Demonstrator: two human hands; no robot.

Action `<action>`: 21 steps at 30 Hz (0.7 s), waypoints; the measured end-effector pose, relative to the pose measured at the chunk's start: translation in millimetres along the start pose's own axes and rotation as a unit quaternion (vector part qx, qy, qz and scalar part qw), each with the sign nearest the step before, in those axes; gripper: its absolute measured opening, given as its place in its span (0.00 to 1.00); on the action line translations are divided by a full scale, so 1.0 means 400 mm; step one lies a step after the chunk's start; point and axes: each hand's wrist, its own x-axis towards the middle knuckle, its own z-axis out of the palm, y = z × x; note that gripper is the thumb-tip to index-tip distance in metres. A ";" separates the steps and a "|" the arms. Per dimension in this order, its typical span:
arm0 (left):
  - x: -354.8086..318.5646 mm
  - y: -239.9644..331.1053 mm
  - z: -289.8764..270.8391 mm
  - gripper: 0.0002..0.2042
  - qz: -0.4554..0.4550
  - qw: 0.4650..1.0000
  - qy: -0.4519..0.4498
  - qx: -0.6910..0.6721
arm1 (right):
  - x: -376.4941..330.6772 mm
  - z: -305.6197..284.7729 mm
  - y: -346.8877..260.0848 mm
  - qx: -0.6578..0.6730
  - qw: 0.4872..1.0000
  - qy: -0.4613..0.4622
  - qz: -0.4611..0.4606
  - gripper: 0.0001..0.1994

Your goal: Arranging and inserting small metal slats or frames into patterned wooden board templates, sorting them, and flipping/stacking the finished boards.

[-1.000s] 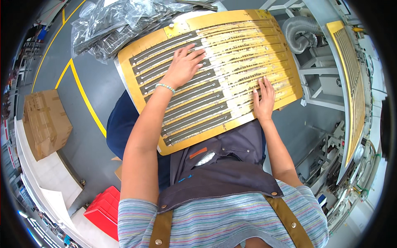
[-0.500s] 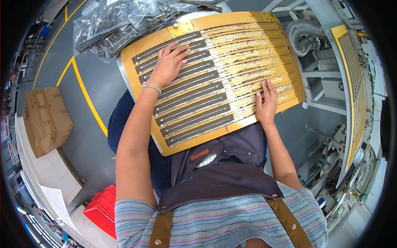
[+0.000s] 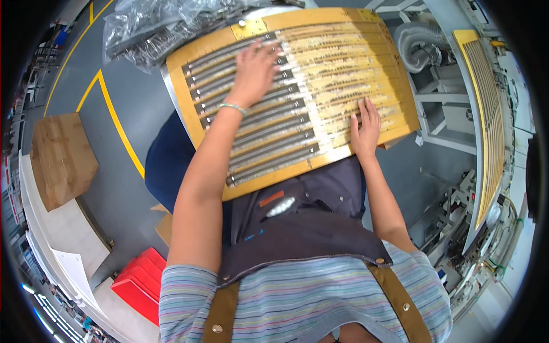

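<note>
A large yellow slotted board (image 3: 274,179) lies tilted in front of me, above my lap. Long dark strips (image 3: 274,162) with small shiny spots at their ends lie in parallel rows on its left half. Over the upper rows of strips is my left hand (image 3: 255,73), blurred, its fingers apart and nothing seen in it. Whether its fingertips touch the strips I cannot tell. My right hand (image 3: 366,128) rests flat on the board's right half near the lower edge, fingers stretched out. Pale, worn patches cover the board's middle.
Clear plastic bags (image 3: 154,31) of dark parts lie beyond the board at the upper left. A cardboard box (image 3: 63,160) and red bins (image 3: 140,280) stand at left. On the right are a second slotted yellow board (image 3: 486,126), a white frame and a flexible silver duct (image 3: 417,43).
My left hand has moved to the right and slightly away along the dark strips. My right hand stays at nearly the same spot on the board. The whole view has shifted slightly.
</note>
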 end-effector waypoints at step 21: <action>-0.711 0.219 -0.259 0.24 -0.550 0.672 0.117 -0.481 | -0.163 -0.114 0.173 0.499 0.676 0.215 0.498 0.37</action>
